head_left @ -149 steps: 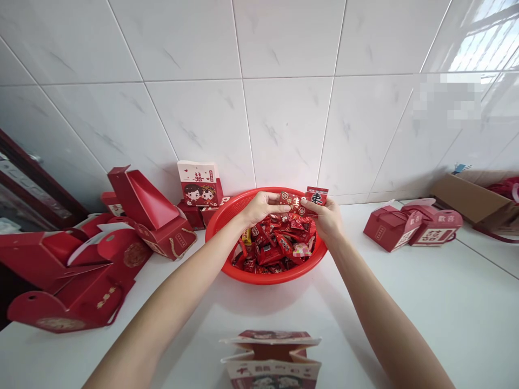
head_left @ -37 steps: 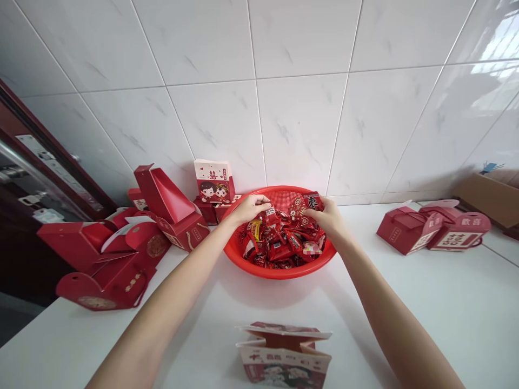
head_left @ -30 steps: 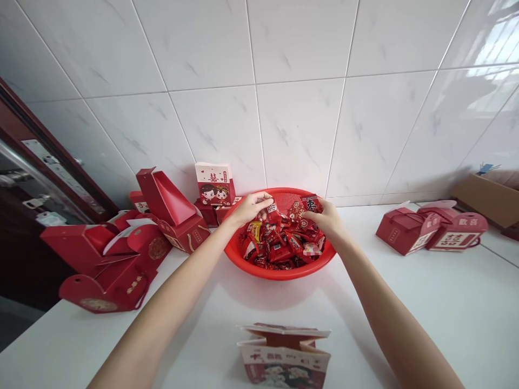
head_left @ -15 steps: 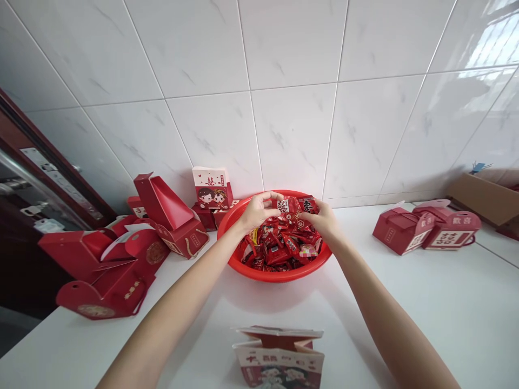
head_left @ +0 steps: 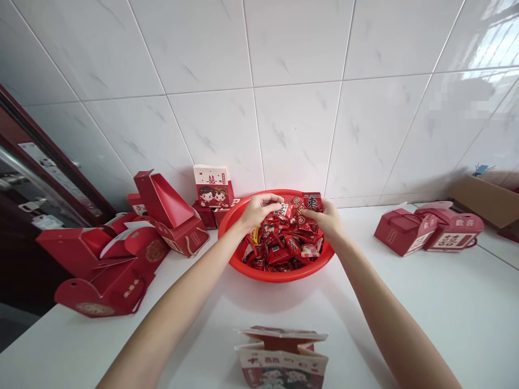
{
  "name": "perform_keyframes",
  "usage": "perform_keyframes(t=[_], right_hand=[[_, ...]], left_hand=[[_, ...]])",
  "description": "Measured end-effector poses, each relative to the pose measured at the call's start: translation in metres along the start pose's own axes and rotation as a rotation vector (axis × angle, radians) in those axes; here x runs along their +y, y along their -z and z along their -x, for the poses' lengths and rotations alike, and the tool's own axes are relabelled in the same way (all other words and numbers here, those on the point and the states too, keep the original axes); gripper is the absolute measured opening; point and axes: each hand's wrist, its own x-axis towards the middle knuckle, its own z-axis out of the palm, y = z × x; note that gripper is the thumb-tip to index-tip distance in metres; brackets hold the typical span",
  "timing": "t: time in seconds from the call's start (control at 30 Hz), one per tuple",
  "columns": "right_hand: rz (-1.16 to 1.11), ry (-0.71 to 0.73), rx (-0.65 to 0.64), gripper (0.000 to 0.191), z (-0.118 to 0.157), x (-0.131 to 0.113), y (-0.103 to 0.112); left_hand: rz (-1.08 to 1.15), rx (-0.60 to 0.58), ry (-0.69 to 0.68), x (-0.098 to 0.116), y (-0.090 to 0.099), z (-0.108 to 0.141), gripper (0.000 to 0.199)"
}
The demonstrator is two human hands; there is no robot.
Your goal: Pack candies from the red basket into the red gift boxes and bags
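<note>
A red plastic basket [head_left: 279, 276] holds a heap of wrapped candies [head_left: 279, 251], mostly in red wrappers. Over its left side, my left hand [head_left: 258, 212] is closed in a pinch, its fingertips at a small red-and-white wrapped candy [head_left: 285, 209]. At the basket's right rim, my right hand [head_left: 327, 219] grips a dark red candy packet [head_left: 312, 203] with a large black character, thumb in front. Below the basket, nearer me, stands an open-topped paper gift box [head_left: 281, 364] printed with cartoon figures.
Several red gift boxes [head_left: 109, 286] with raised flaps crowd the left side. A cartoon-printed box [head_left: 213, 186] stands by the tiled wall [head_left: 295, 135]. Two closed red boxes [head_left: 405, 232] sit at right, before a brown carton [head_left: 482, 200]. Everything rests on a white tabletop [head_left: 194, 319].
The packet in my right hand is now more upright, its character fully showing. The red-and-white candy at my left fingertips sits slightly lower and apart from it. The view has shifted slightly.
</note>
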Motion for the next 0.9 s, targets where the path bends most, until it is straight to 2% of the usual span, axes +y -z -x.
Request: perform_keyframes(t=[0.23, 0.47, 0.77, 0.9], right_hand=[[-0.078, -0.053, 0.015, 0.030, 0.001, -0.005, -0.001], [-0.143, -0.098, 0.011, 0.027, 0.002, -0.012, -0.001], [-0.119, -0.141, -0.063, 0.031, 0.004, -0.013, 0.000], [-0.113, -0.140, -0.168, 0.035, 0.005, -0.009, 0.002]], left_hand=[[-0.032, -0.037, -0.012, -0.007, 0.002, 0.000, 0.046], [-0.022, -0.056, 0.013, -0.014, 0.004, -0.003, 0.049], [0.001, -0.060, 0.036, -0.010, 0.003, -0.001, 0.052], [0.008, -0.040, 0.000, -0.010, 0.002, -0.001, 0.049]])
